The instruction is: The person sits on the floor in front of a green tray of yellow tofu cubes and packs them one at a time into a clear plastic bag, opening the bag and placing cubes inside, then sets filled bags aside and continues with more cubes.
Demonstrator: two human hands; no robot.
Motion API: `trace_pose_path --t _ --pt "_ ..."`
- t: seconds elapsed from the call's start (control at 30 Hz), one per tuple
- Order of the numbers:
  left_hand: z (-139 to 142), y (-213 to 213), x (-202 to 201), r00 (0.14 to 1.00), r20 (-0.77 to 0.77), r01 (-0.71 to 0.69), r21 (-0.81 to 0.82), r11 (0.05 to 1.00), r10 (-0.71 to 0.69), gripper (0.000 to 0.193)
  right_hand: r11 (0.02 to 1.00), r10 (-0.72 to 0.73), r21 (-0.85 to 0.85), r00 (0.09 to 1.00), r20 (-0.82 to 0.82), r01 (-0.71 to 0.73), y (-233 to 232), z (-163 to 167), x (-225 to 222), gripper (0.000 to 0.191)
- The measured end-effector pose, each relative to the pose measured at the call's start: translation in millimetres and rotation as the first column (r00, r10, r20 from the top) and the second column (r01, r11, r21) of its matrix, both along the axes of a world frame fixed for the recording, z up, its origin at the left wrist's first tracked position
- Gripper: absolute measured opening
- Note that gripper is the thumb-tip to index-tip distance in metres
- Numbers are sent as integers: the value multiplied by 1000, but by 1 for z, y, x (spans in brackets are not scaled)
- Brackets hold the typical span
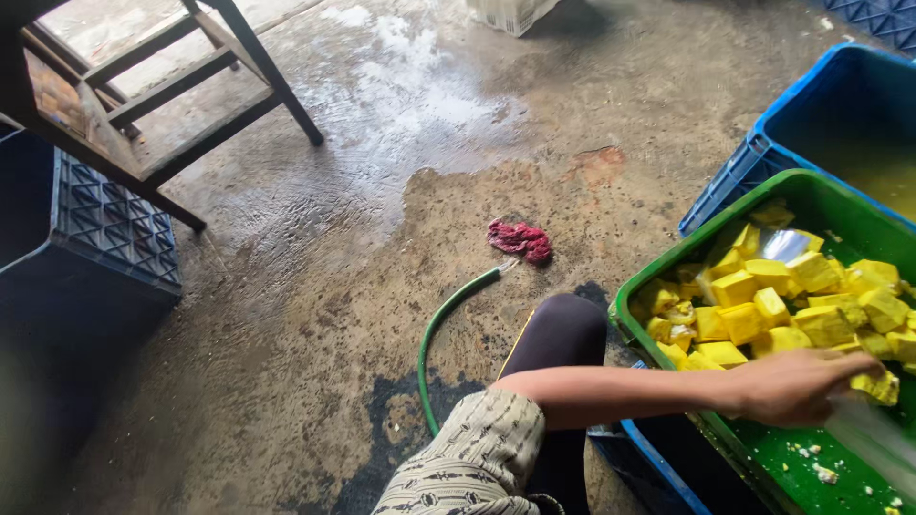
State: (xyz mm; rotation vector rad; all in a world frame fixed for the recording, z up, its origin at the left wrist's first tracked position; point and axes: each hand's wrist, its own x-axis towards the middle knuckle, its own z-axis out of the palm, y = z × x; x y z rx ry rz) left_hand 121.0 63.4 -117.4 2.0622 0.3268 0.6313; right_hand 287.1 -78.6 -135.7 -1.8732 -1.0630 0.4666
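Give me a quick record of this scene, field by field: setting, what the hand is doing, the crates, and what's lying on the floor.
setting: wet concrete floor, seen from above
hand in view: one hand reaching from the left over the yellow cubes, fingers stretched out; which hand it is cannot be told
yellow cubes: heaped in the green crate
green crate: at right, partly filled
blue crate: behind the green one, yellowish liquid inside
floor items: green hose, red rag
left side: wooden stool, dark blue crate
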Motion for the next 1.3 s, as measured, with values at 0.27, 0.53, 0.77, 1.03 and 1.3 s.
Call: trace_pose_path --t 0.27,0.53,0.77,1.03,1.3 --pt "4 6 -2 985 54 -165 65 984 162 70 995 -101 0 976 192 102 -59 -26 6 44" --pt "48 -69 -9 939 -131 -291 192 937 319 54 970 -188 221 881 434 98 -87 78 3 48" --pt "30 -82 -3 947 229 -264 151 953 226 53 990 -143 93 775 615 109 -99 113 -86 29" --pt "42 -82 -29 993 -40 -108 -29 994 107 37 988 -112 140 945 309 71 -21 144 12 31" --pt "28 -146 -35 1000 -30 8 85 996 -5 33 878 373 -429 862 342 -210 45 142 62 76"
